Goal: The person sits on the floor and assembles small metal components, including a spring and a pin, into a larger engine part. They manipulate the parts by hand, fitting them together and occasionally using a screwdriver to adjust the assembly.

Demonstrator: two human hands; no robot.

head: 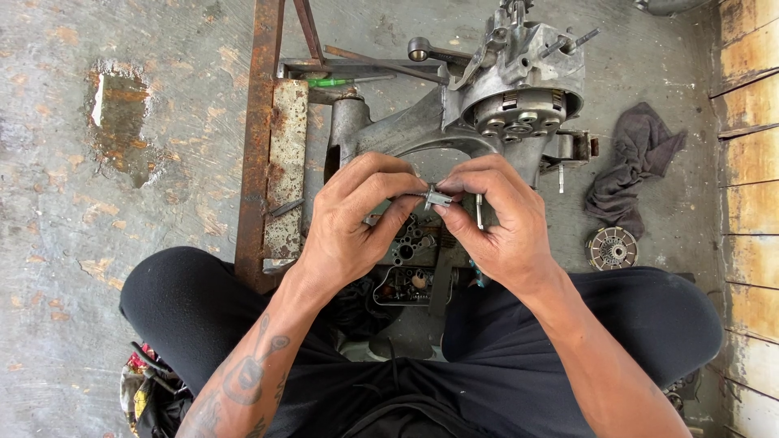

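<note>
My left hand (357, 219) and my right hand (495, 219) meet over my lap, and both pinch a small grey metal part (436, 197) between their fingertips. A thin metal pin (479, 211) hangs down beside my right fingers. Beyond the hands a grey engine casing (503, 89) with a round toothed hub rests on a rusty metal frame (264, 138). Below my hands lies another dark engine piece (410, 276) with holes and gears, partly hidden by the hands.
A dark rag (633, 158) lies on the concrete floor at the right, with a round clutch disc (611, 248) just below it. Worn wooden planks (751, 203) line the right edge. A patch of broken floor (122, 122) shows at the left.
</note>
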